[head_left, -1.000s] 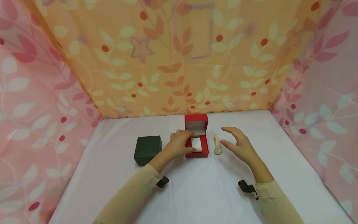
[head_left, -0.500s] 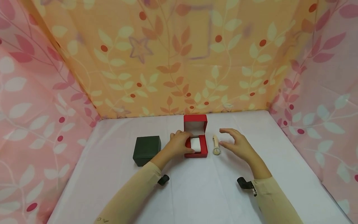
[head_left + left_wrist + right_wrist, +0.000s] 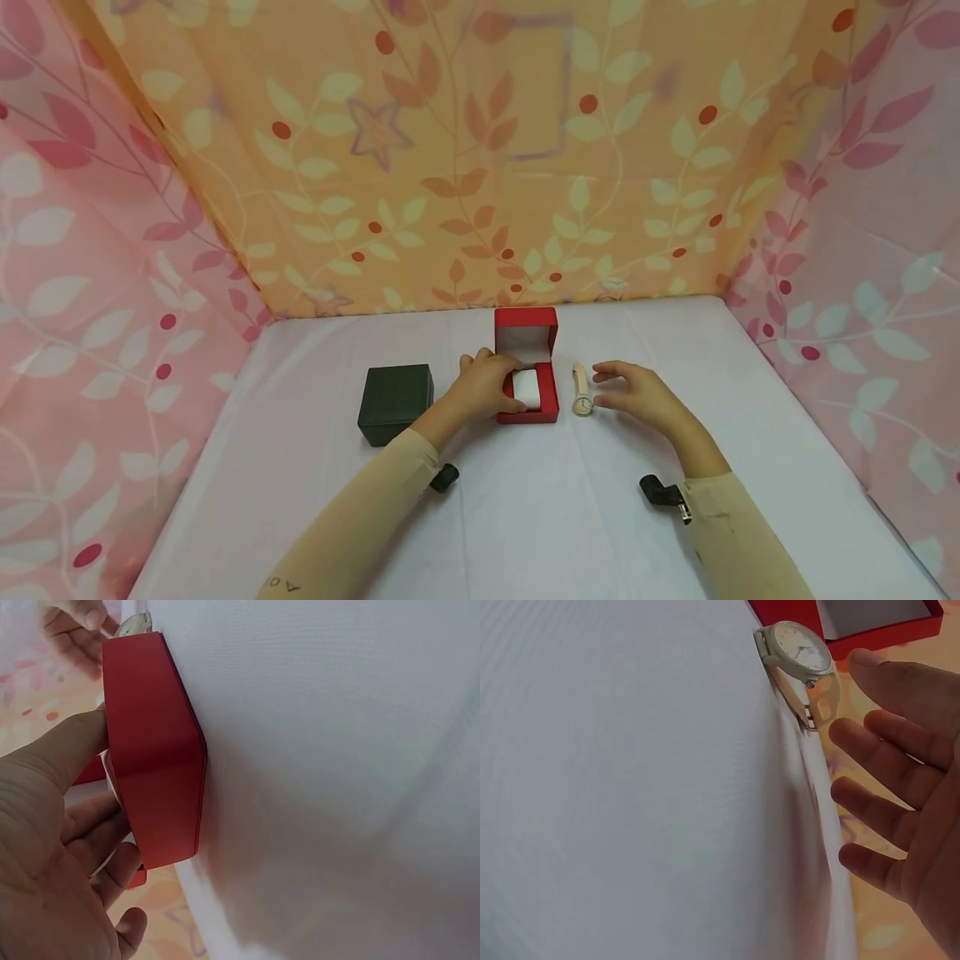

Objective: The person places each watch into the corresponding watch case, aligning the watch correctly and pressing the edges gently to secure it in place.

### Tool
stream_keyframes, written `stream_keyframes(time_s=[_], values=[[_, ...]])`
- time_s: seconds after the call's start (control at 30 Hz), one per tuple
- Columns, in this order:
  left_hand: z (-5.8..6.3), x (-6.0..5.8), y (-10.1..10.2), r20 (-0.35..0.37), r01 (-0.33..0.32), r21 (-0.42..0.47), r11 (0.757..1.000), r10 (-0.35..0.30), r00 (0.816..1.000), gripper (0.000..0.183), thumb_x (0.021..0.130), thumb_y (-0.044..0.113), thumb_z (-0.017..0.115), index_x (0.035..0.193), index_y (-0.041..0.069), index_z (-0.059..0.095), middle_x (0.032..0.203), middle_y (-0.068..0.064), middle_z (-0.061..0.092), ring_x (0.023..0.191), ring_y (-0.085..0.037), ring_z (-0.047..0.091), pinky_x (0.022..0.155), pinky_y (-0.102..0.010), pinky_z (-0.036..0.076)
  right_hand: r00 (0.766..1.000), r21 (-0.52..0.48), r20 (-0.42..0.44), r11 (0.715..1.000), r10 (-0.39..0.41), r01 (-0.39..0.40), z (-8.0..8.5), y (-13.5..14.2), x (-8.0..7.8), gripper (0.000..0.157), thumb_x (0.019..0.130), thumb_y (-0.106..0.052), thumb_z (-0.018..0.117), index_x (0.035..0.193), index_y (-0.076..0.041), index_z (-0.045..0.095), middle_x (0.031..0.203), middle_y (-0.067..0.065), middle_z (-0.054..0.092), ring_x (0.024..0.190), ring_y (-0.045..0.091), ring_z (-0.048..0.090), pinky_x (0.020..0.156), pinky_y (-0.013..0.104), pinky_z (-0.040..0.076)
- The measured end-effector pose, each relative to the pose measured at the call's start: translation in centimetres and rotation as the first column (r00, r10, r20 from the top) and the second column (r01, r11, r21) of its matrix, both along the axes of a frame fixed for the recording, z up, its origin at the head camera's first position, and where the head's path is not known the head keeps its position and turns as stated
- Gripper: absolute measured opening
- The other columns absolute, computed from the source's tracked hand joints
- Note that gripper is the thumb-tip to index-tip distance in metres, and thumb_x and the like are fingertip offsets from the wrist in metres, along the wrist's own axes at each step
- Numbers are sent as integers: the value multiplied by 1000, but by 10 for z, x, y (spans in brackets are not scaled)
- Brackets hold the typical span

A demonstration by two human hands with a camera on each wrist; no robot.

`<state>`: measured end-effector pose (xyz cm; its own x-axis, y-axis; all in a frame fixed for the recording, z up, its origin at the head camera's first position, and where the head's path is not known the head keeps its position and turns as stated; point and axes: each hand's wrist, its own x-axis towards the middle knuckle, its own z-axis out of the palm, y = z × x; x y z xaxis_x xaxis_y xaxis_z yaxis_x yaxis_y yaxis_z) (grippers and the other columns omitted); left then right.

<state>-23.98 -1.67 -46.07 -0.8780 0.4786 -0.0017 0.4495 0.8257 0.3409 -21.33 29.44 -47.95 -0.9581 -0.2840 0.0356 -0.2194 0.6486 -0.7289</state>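
A red watch box (image 3: 548, 385) stands with its lid raised and a white cushion (image 3: 528, 388) inside. My left hand (image 3: 480, 385) reaches over its left wall, thumb at the cushion's near end and index finger at the far end, gripping it. In the left wrist view the box's red side (image 3: 154, 742) hides those fingertips; the other fingers are bent above it. A watch (image 3: 582, 392) with a cream strap lies just right of the box, dial toward me. Close to its right side hovers my right hand (image 3: 645, 396), thumb and fingers parted; in the right wrist view the hand (image 3: 922, 765) holds nothing.
A closed dark green box (image 3: 395, 403) sits left of the red one, by my left forearm. White cloth (image 3: 525, 517) covers the table. Floral curtains (image 3: 465, 167) stand at the back and both sides. Each wrist carries a small black camera (image 3: 660, 492).
My right hand has dipped slightly toward the watch, and its fingertips have come closer together. The left hand stays at the cushion; the boxes and the watch have not moved.
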Motion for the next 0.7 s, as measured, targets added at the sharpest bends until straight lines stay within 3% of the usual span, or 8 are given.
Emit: stream_keyframes(time_s=[0.27,0.7], values=[[-2,1,3,-42,21,-5,1000,-21,999,59,77,43,88,128,20,69,124,4,70,111,-18,50,87,-45,31,997,-9,71,1000,19,-19,-9,-1,-1,49,83,-16,85,127,-4,67,111,7,76,117,31,63,106,55,42],[-2,2,4,-105,36,-38,999,-40,994,60,76,44,88,126,19,66,125,4,67,118,-19,49,94,-45,31,998,28,61,1000,8,-10,-11,-7,0,32,81,-13,86,111,-10,76,94,-2,76,109,25,63,103,52,43]])
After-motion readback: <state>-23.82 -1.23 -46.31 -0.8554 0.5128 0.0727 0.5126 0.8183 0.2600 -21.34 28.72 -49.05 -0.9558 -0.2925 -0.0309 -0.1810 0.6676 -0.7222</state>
